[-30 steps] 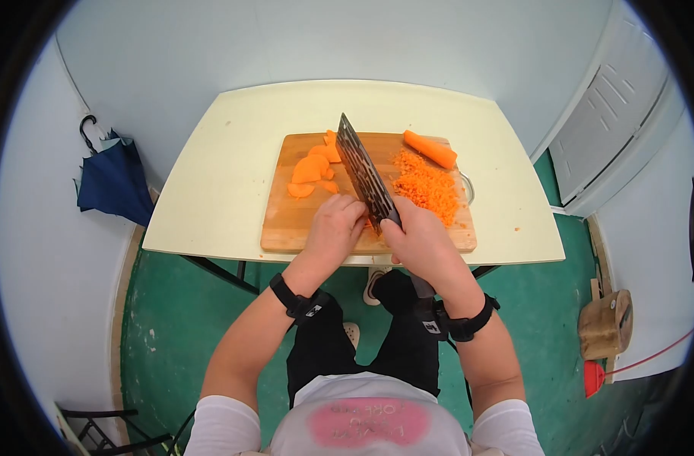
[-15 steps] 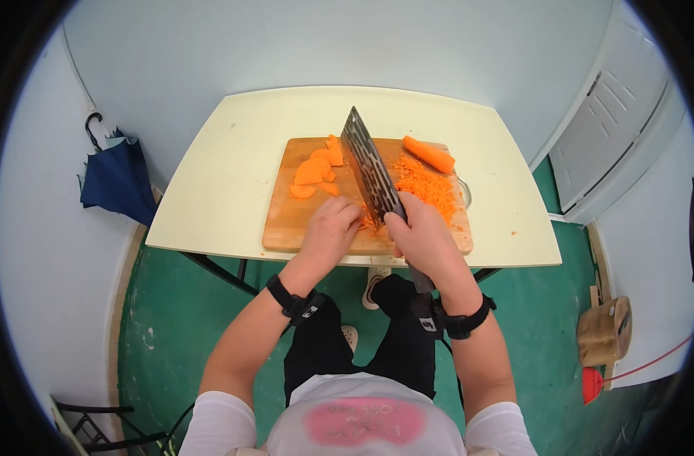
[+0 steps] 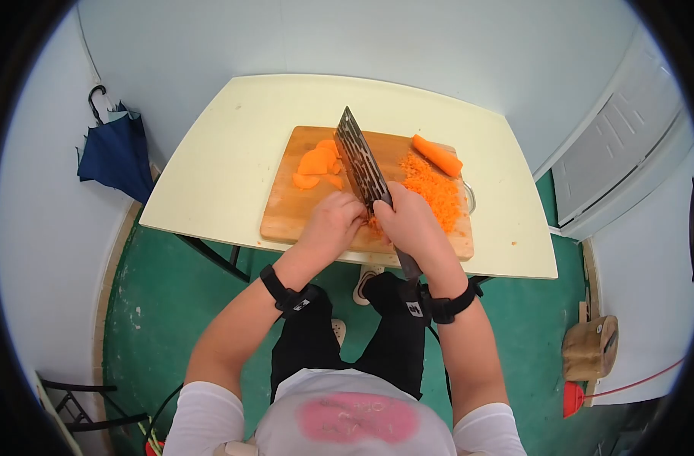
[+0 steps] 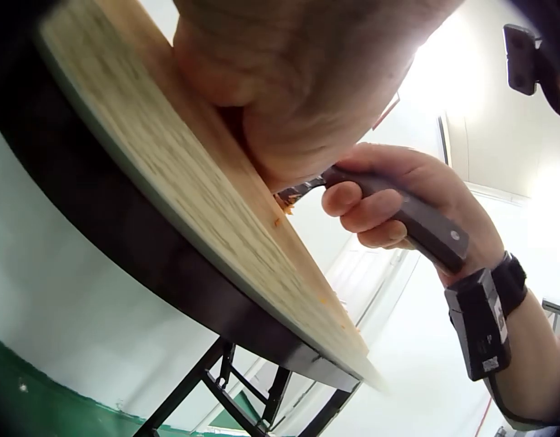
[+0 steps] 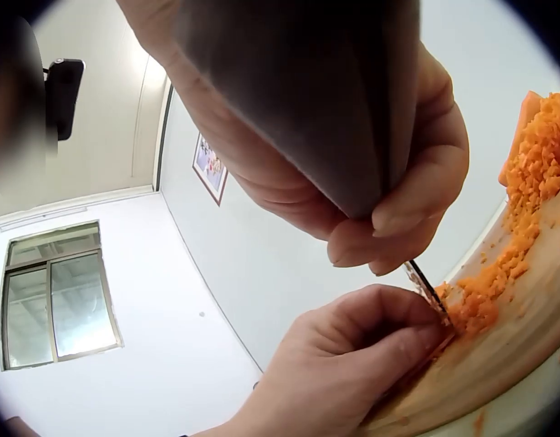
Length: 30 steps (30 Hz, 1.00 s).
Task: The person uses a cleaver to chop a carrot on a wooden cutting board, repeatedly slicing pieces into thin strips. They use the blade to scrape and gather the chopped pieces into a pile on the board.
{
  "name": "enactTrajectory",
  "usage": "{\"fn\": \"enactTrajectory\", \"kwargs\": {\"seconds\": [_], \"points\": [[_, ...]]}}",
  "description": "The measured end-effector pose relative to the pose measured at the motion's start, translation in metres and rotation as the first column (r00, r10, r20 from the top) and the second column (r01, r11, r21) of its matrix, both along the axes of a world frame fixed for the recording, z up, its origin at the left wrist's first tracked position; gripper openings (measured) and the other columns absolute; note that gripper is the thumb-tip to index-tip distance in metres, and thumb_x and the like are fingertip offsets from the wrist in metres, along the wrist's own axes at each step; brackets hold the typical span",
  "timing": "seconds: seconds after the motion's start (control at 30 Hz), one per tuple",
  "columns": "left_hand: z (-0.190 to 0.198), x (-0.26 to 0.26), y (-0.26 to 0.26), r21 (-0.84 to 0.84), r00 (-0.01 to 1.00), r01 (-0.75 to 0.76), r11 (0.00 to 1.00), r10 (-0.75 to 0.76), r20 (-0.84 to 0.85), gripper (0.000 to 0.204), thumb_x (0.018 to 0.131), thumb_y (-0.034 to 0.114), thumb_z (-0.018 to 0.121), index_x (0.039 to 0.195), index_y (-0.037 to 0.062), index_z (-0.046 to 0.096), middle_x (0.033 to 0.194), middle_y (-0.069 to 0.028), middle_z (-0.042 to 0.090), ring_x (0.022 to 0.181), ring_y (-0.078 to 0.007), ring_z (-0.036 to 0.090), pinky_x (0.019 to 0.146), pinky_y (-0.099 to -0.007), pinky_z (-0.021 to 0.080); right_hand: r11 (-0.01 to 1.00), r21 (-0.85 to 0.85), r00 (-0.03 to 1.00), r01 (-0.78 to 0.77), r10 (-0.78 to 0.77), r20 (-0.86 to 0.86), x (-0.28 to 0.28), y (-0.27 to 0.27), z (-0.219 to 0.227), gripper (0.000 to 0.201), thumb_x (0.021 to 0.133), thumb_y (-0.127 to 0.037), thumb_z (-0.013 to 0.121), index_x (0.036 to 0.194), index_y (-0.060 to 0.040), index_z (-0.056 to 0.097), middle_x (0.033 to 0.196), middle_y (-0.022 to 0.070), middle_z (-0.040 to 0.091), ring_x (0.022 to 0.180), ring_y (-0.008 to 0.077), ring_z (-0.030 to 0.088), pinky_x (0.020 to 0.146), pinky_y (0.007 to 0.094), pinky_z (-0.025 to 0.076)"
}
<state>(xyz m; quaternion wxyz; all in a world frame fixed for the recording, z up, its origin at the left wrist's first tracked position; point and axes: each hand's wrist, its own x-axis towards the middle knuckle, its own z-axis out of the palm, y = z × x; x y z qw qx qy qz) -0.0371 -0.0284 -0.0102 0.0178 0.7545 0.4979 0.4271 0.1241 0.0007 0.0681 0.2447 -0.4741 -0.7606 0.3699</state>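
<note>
Head view: right hand [image 3: 409, 222] firmly curled round the handle [image 3: 408, 263] of a dark cleaver [image 3: 361, 166], over the near middle of the cutting board [image 3: 284, 216]; blade tip points to the board's far edge. Left hand [image 3: 333, 222], over the board's near part: thumb and fingers bunched, apparently pinching a carrot piece [image 5: 449, 340] mostly hidden beneath them. Right wrist view puts those fingertips right at the cutting edge; contact uncertain.

Change over the last half second: blade shifted toward the board's left side, gap between blade and left fingers nearly closed. Judgement: another narrow cut being lined up; chopping only partway.

Carrot slices [image 3: 314, 163] overlap on the board's far left. Minced carrot [image 3: 439, 201] is heaped on its right; a long carrot section [image 3: 438, 156] lies at its far right corner, beside the heap. Beneath the board, counter [image 3: 202, 167]. Well beyond the board's left, a navy umbrella [image 3: 116, 156].
</note>
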Motion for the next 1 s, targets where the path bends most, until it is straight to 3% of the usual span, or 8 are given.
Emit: {"fn": "enactTrajectory", "kwargs": {"seconds": [0.03, 0.17, 0.23, 0.3, 0.73, 0.87, 0.93, 1.0], "points": [[0.001, -0.001, -0.001, 0.012, 1.000, 0.000, 1.000, 0.000, -0.005, 0.013, 0.074, 0.000, 0.068, 0.084, 0.0021, 0.061, 0.085, -0.0111, 0.060, 0.085, -0.0321, 0.058, 0.074, -0.0404, 0.049, 0.993, -0.118, 0.999, 0.019, -0.024, -0.044, -0.001, 0.000, 0.006, 0.021, 0.090, -0.017, 0.053, 0.094, 0.0032, 0.056, 0.077, 0.0265, 0.062, 0.077, 0.0449, 0.062, 0.070, 0.0500, 0.049], [0.000, -0.003, -0.006, 0.028, 0.997, 0.012, 1.000, -0.014, 0.071, 0.013, 0.077, 0.001, 0.068, 0.088, 0.0010, 0.061, 0.087, -0.0125, 0.060, 0.087, -0.0320, 0.058, 0.076, -0.0397, 0.049, 0.993, -0.109, 0.995, 0.041, -0.051, -0.088, 0.009, -0.009, 0.004, 0.022, 0.090, -0.018, 0.054, 0.095, 0.0032, 0.057, 0.077, 0.0261, 0.062, 0.079, 0.0447, 0.062, 0.072, 0.0485, 0.049], [-0.001, -0.003, -0.009, 0.044, 0.991, 0.018, 0.999, -0.023, 0.131, 0.013, 0.077, 0.002, 0.068, 0.088, 0.0007, 0.061, 0.088, -0.0130, 0.060, 0.087, -0.0320, 0.058, 0.076, -0.0393, 0.049, 0.995, 0.100, 0.995, 0.023, -0.014, -0.095, 0.016, -0.011, -0.002, 0.022, 0.090, -0.018, 0.054, 0.096, 0.0032, 0.057, 0.079, 0.0262, 0.062, 0.081, 0.0445, 0.062, 0.073, 0.0484, 0.049], [0.004, -0.005, -0.010, -0.033, 0.981, 0.024, 0.999, -0.017, 0.192, 0.014, 0.078, 0.002, 0.068, 0.089, 0.0003, 0.060, 0.090, -0.0137, 0.060, 0.087, -0.0320, 0.058, 0.077, -0.0381, 0.049, 0.995, 0.103, 0.995, 0.011, -0.001, -0.098, 0.020, -0.017, 0.002, 0.022, 0.090, -0.017, 0.055, 0.096, 0.0032, 0.057, 0.080, 0.0261, 0.062, 0.081, 0.0444, 0.062, 0.073, 0.0486, 0.049], [-0.005, -0.002, -0.004, 0.064, 1.000, -0.005, 0.998, 0.004, 0.004, 0.016, 0.072, -0.001, 0.070, 0.087, 0.0008, 0.063, 0.090, -0.0123, 0.061, 0.088, -0.0321, 0.058, 0.077, -0.0399, 0.049, 0.990, 0.135, 0.998, -0.048, 0.041, 0.053, -0.001, -0.012, -0.012, 0.022, 0.089, -0.018, 0.054, 0.096, 0.0021, 0.056, 0.080, 0.0264, 0.063, 0.080, 0.0457, 0.061, 0.073, 0.0521, 0.049], [0.002, -0.002, -0.006, 0.024, 0.999, -0.004, 1.000, 0.005, -0.033, 0.017, 0.073, -0.001, 0.069, 0.088, -0.0002, 0.062, 0.090, -0.0130, 0.061, 0.089, -0.0327, 0.058, 0.077, -0.0403, 0.049, 0.993, 0.119, 1.000, -0.012, 0.011, 0.002, -0.011, 0.011, -0.017, 0.022, 0.089, -0.019, 0.053, 0.096, 0.0016, 0.057, 0.080, 0.0267, 0.063, 0.081, 0.0452, 0.062, 0.073, 0.0513, 0.049], [0.000, -0.006, -0.007, 0.023, 0.999, -0.018, 1.000, 0.019, -0.034, 0.016, 0.074, 0.000, 0.069, 0.089, -0.0006, 0.061, 0.090, -0.0133, 0.060, 0.089, -0.0329, 0.058, 0.077, -0.0403, 0.049, 0.994, 0.105, 0.995, -0.016, 0.026, -0.097, -0.006, 0.007, -0.019, 0.022, 0.089, -0.018, 0.054, 0.097, 0.0018, 0.058, 0.081, 0.0267, 0.063, 0.082, 0.0449, 0.062, 0.073, 0.0503, 0.048], [-0.004, -0.006, -0.011, 0.034, 0.993, -0.040, 0.999, 0.036, 0.110, 0.016, 0.077, 0.002, 0.069, 0.089, -0.0003, 0.060, 0.090, -0.0128, 0.060, 0.089, -0.0328, 0.058, 0.076, -0.0397, 0.048, 0.991, 0.129, 0.995, -0.023, 0.034, -0.090, 0.002, -0.001, -0.014, 0.022, 0.089, -0.018, 0.054, 0.097, 0.0021, 0.058, 0.081, 0.0267, 0.063, 0.082, 0.0446, 0.062, 0.074, 0.0500, 0.048]]}}
